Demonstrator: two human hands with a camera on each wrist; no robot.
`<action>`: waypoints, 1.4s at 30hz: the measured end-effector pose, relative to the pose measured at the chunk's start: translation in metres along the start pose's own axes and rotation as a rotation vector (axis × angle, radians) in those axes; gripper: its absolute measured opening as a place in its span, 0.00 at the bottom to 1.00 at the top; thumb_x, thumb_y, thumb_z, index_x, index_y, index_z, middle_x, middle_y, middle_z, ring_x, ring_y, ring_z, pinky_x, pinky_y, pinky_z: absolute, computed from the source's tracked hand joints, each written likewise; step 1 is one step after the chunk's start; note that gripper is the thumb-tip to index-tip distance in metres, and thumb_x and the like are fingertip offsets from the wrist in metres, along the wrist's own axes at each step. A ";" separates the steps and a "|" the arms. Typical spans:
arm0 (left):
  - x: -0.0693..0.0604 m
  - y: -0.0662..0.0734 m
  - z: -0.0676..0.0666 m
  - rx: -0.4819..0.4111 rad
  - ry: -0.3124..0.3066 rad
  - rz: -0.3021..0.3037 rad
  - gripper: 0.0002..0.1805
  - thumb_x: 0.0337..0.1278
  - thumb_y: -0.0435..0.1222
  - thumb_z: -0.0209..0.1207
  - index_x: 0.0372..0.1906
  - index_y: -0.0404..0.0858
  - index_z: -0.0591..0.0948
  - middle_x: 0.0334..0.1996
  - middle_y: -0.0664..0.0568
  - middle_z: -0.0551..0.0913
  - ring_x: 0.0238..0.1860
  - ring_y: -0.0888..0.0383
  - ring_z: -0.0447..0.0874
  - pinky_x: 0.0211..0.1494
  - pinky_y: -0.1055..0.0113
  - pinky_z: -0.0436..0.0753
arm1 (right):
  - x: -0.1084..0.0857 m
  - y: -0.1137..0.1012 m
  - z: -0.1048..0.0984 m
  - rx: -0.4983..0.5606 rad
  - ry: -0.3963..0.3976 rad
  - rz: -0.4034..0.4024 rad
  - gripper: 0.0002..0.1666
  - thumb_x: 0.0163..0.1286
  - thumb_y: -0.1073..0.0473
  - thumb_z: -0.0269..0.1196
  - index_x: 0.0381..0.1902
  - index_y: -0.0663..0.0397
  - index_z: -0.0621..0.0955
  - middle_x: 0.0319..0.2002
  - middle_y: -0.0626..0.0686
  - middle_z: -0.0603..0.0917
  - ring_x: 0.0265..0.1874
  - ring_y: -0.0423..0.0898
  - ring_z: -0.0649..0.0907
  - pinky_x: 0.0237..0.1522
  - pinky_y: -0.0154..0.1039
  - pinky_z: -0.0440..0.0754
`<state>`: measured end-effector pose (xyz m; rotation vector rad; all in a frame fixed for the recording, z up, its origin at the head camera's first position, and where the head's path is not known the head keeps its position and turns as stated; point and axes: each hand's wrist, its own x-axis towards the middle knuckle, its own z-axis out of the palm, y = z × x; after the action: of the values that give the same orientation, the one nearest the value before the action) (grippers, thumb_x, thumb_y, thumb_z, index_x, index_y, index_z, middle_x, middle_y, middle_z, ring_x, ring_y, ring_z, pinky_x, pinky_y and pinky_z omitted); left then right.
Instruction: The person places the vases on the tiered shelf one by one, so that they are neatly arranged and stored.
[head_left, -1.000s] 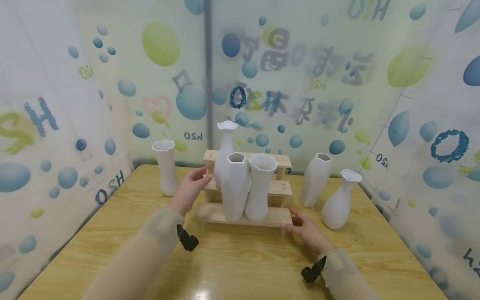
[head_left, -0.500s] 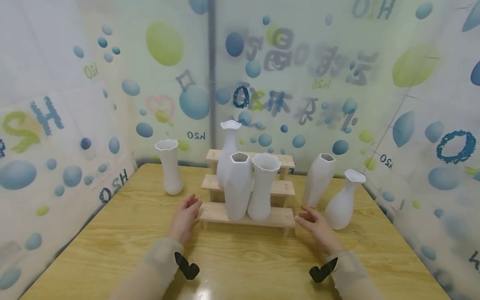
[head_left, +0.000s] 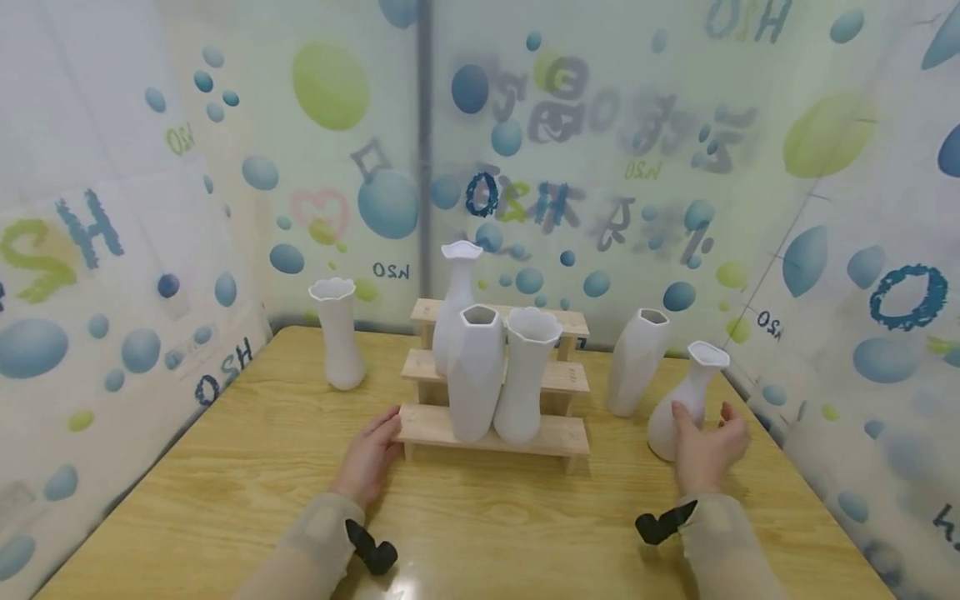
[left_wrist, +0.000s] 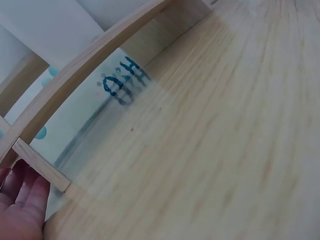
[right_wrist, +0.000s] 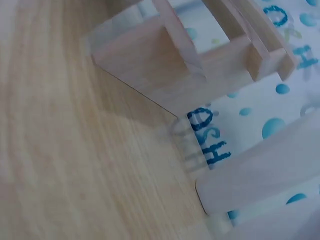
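My left hand is at the left end of a three-step wooden stand, its fingertips touching the lowest board. In the left wrist view, the fingers lie extended by the stand's leg. My right hand is at a round-bellied white vase, thumb against its front. The other fingers are spread to the right of that vase, not closed round it. On the stand, a faceted white vase and a scalloped white vase stand in front of a slender flared white vase.
Another faceted white vase stands right of the stand, close behind the round-bellied one. A second scalloped vase is on the left. All rest on a wood-grain table, walled by printed curtains at the back and sides.
The left hand has come down from the middle step to the lowest board's left end. The right hand has left the stand's right end and moved right to the round-bellied vase.
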<state>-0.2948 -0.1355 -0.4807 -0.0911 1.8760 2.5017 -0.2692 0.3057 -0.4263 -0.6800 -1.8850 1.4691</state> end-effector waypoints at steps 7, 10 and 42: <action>-0.001 0.000 -0.001 0.033 -0.004 0.007 0.27 0.71 0.35 0.48 0.70 0.28 0.61 0.69 0.36 0.63 0.64 0.49 0.68 0.68 0.56 0.66 | 0.017 0.005 0.004 -0.031 -0.192 0.017 0.52 0.64 0.47 0.65 0.74 0.63 0.50 0.72 0.66 0.54 0.69 0.63 0.58 0.67 0.60 0.57; -0.001 -0.001 -0.001 0.039 -0.013 0.014 0.27 0.72 0.35 0.48 0.70 0.28 0.61 0.69 0.36 0.62 0.65 0.47 0.66 0.68 0.55 0.65 | 0.018 0.007 0.005 -0.065 -0.197 0.006 0.51 0.64 0.49 0.65 0.74 0.62 0.51 0.70 0.66 0.58 0.68 0.63 0.61 0.67 0.60 0.59; -0.001 -0.002 0.000 0.003 0.001 0.013 0.28 0.70 0.34 0.48 0.70 0.28 0.61 0.69 0.35 0.62 0.66 0.47 0.64 0.69 0.54 0.63 | -0.014 -0.083 0.010 -0.070 -0.416 -0.192 0.49 0.61 0.42 0.68 0.73 0.50 0.59 0.65 0.61 0.67 0.59 0.58 0.69 0.58 0.64 0.69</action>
<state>-0.2933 -0.1351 -0.4828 -0.0808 1.8868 2.5073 -0.2684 0.2689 -0.3498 -0.2220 -2.2505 1.5085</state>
